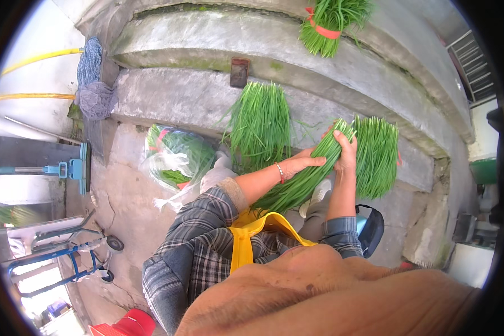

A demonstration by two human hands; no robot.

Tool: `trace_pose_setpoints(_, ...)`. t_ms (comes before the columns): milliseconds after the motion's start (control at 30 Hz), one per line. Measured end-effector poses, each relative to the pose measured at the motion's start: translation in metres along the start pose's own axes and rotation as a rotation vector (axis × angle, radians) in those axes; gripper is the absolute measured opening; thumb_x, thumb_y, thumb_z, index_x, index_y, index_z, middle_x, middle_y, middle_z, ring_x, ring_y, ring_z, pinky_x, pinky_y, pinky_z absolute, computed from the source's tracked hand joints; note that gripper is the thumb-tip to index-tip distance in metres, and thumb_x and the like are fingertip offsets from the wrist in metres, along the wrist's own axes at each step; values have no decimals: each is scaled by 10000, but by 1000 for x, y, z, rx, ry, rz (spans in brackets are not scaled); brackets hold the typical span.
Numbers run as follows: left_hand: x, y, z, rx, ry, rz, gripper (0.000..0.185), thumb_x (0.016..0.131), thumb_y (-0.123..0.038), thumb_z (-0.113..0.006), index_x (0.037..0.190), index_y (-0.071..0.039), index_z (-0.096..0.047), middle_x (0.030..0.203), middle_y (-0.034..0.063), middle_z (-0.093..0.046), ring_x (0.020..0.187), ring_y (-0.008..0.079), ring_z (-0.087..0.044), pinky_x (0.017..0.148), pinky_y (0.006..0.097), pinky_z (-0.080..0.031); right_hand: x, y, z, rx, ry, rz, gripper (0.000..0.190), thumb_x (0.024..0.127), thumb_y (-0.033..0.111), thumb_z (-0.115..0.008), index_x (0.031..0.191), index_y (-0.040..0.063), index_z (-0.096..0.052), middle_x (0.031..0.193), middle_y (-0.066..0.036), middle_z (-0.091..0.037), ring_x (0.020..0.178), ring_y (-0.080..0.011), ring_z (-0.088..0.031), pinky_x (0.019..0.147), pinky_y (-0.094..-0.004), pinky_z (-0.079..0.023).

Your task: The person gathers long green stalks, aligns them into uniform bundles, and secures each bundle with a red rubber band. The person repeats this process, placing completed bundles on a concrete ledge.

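A loose bunch of garlic chives [304, 178] lies slanted between my hands, cut ends up and to the right. My left hand [299, 164], with a beaded bracelet at the wrist, grips its middle from the left. Near the cut ends, my right hand [347, 152] is closed round the stalks. Just right of that hand, a pile of chives [376, 157] rests over the edge of the concrete step [168, 94]. Another pile of chives [260, 122], its leaves hanging over the edge, lies to the left.
A phone [239, 72] lies on the step. Higher up stands a chive bundle [325, 31] tied with red tape. A clear plastic bag [178, 155] of chives sits by my leg. Mops [90, 80], a blue hand truck [73, 260] and a red bucket [134, 322] are at the left.
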State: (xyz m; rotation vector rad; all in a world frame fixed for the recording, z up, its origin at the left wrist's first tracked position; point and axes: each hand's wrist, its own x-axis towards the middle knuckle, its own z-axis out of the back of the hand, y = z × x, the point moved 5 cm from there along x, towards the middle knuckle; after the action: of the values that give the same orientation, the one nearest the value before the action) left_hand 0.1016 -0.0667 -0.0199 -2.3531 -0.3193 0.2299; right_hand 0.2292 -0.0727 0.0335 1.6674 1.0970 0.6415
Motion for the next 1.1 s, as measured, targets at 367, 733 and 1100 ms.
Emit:
trace_pose_setpoints(367,-10,15,-17,-11,-119,272,490,778,-81,-728,1212,-23,-508,967,127,-652,805,204,-665,710,341,-559,11,-25,40,127,-365,-112,243,794,98,-694,998,25,-582,823,-75,-644,644,-177,-613,598,-315,-517)
trace_pose_setpoints(733,-4,-17,4,-52,-70,136,543,752,-70,-644,1271,3,-503,1088,161,-633,913,283,-667,826,424,-566,0,-25,13,-10,74,-287,687,870,442,-702,1347,23,-440,1245,-175,-571,1090,-259,-586,910,-413,-487)
trace_pose_setpoints(1100,-2,1,11,127,-274,157,390,820,-90,-706,1173,10,-575,992,133,-680,786,239,-680,704,357,-566,7,-10,2,-476,-229,145,495,830,269,-752,1178,-24,-556,1048,-133,-680,946,-194,-639,849,-329,-503)
